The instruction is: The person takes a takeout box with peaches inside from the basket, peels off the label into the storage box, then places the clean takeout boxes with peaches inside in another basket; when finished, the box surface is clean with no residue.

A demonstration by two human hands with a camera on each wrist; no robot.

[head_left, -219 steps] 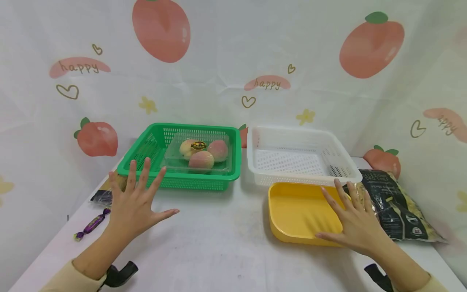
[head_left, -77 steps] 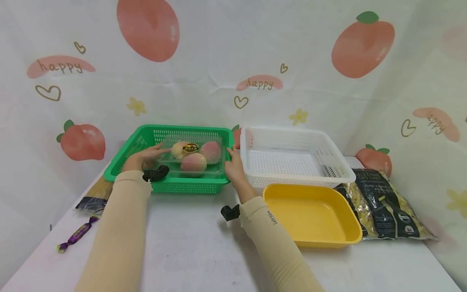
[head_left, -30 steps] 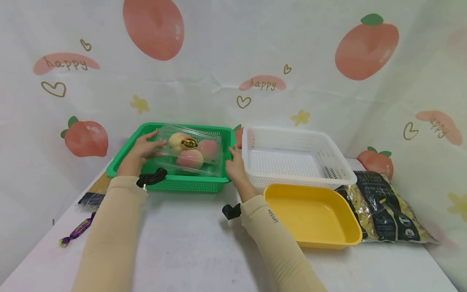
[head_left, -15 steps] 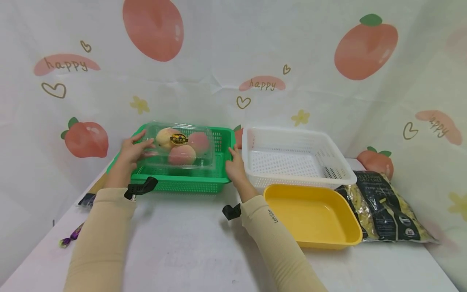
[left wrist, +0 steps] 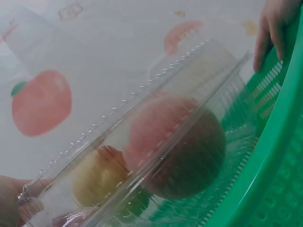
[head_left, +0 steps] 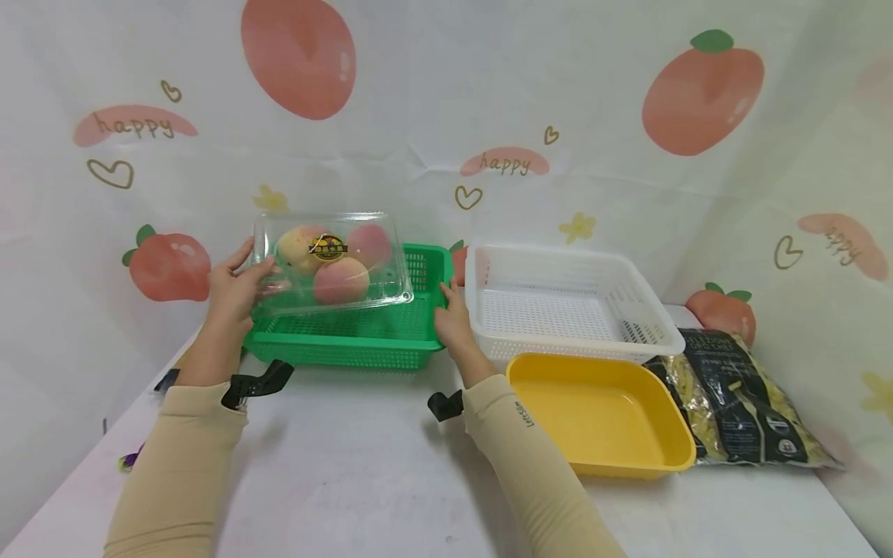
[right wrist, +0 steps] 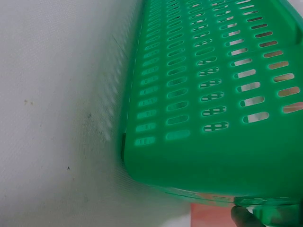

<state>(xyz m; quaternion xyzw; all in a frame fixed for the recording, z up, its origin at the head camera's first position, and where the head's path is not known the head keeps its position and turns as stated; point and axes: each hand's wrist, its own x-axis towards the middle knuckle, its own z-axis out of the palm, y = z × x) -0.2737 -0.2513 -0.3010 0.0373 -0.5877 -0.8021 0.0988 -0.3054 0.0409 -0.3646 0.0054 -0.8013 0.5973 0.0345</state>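
My left hand [head_left: 233, 294] grips the left end of a clear plastic clamshell box [head_left: 387, 288]. Inside it lie 3 peaches [head_left: 341, 280], and a dark label is stuck on its lid. The box is raised above the green basket [head_left: 349, 347] and tilted, its near right corner lower. On the basket's right rim my right hand [head_left: 455, 319] keeps hold, its thumb on the near side. The left wrist view has the box [left wrist: 156, 142] at a slant beside the basket rim [left wrist: 265, 170]. A fingertip [right wrist: 244, 216] shows at the rim in the right wrist view.
A white basket [head_left: 572, 347] stands right of the green one. Before it sits a yellow tub [head_left: 600, 418], with a black pasta bag [head_left: 746, 403] to its right. My left sleeve mostly hides a purple-wrapped candy [head_left: 129, 461] and another packet [head_left: 166, 381].
My left hand has lifted the box of peaches out of the green basket, up and to the left. Earlier both hands were spread over the table; the right has since taken the basket's rim.
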